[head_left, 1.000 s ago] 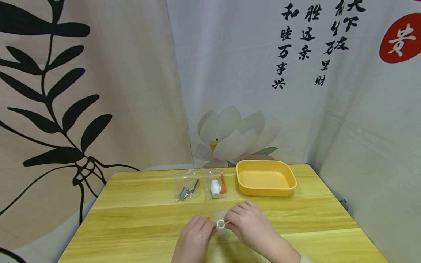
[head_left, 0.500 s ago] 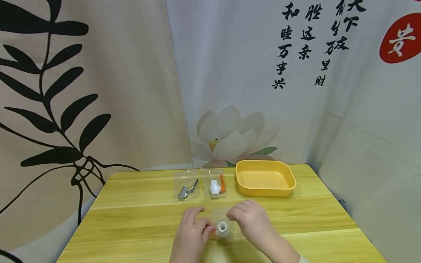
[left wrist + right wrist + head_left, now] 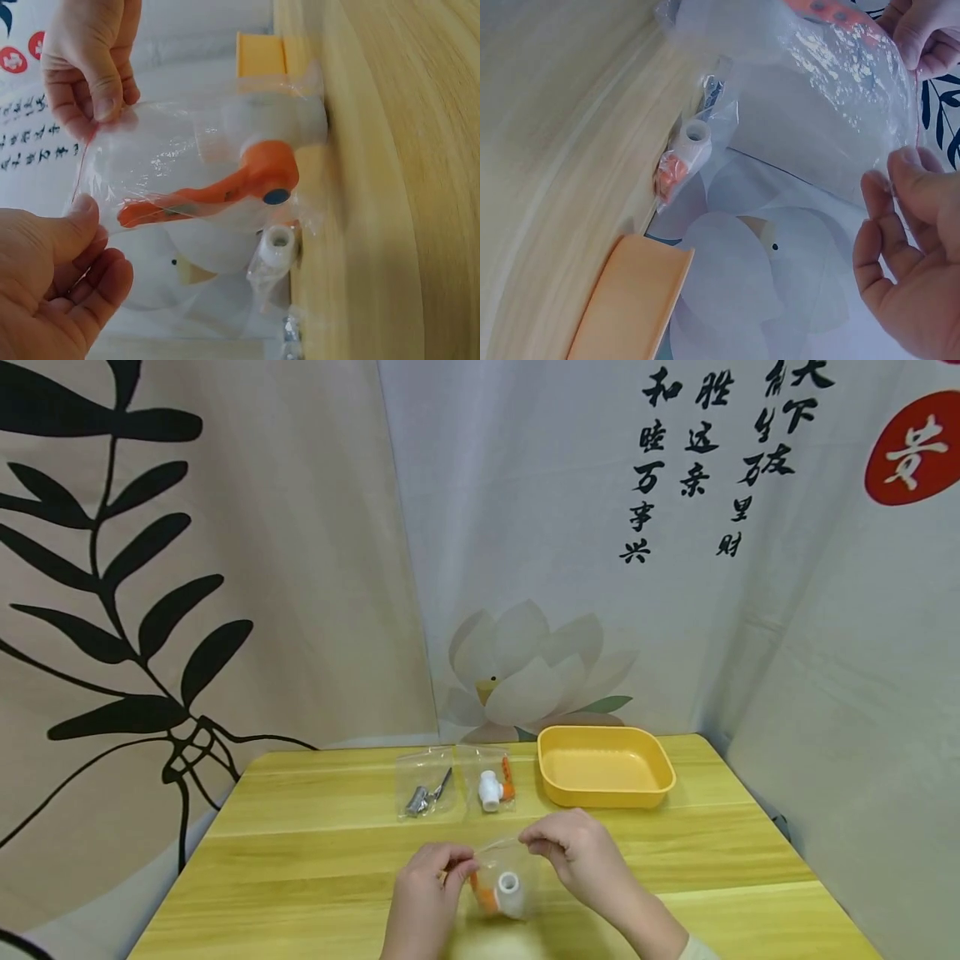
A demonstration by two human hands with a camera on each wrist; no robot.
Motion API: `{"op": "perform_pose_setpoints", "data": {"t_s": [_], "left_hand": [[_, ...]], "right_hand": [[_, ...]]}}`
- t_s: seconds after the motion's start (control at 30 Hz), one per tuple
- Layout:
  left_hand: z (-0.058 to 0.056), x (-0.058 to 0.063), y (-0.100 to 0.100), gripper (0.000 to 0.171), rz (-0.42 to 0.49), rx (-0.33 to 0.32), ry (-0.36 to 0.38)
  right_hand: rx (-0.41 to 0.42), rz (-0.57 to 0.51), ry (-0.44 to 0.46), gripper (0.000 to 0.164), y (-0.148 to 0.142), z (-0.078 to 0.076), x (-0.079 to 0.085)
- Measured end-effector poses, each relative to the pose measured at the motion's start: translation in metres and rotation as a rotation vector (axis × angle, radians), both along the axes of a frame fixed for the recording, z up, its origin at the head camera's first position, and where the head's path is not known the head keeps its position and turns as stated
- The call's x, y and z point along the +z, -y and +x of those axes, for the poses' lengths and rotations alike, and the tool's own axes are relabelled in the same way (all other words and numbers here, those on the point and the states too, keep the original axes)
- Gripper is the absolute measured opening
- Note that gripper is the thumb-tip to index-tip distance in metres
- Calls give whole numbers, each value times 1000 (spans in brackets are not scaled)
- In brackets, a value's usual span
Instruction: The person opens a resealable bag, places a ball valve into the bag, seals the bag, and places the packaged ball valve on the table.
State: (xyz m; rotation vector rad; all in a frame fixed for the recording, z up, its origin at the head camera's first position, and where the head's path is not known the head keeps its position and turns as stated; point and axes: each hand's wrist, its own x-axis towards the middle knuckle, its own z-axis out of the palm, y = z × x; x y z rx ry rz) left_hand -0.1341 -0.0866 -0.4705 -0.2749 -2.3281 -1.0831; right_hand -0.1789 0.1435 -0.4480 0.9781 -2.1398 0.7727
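A clear zip bag (image 3: 161, 150) with a red line along its top edge hangs between my two hands. Inside it is a white plastic valve (image 3: 510, 893) with an orange lever handle (image 3: 225, 191); its round white opening faces up in the head view. My left hand (image 3: 427, 893) pinches one top corner between thumb and fingers. The opposite corner is pinched by my right hand (image 3: 588, 860). In the left wrist view the bag's lower end is at or close to the tabletop; whether it touches I cannot tell.
Behind the hands lies another bag with a white and orange valve (image 3: 491, 791). Left of it, a bag (image 3: 423, 793) holds shiny metal parts. A yellow plastic tray (image 3: 607, 797) stands at the back right of the wooden table (image 3: 300, 860), before a printed curtain (image 3: 337, 568).
The hands were close together around the white opening; they have moved apart and now hold the bag stretched by its top corners. The orange lever has come into fuller view.
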Motion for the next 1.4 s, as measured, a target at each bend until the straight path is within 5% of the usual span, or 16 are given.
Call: {"op": "perform_pose_setpoints", "data": {"t_s": [0.27, 0.47, 0.63, 0.93, 1.23, 1.4], "left_hand": [[-9, 2, -2, 15, 262, 47, 314], [-12, 0, 1, 9, 356, 41, 423], [-13, -2, 1, 7, 320, 46, 338], [-12, -8, -2, 13, 208, 31, 4], [-10, -7, -4, 13, 167, -18, -8], [-13, -8, -3, 16, 80, -15, -125]], "right_hand": [[-40, -21, 58, 24, -2, -1, -4], [-54, -25, 72, 26, -4, -3, -7], [-59, -29, 85, 26, -5, -3, -6], [-52, -38, 92, 26, -7, -3, -5], [-63, -34, 100, 27, -12, -2, -7], [-45, -34, 89, 28, -13, -2, -7]]}}
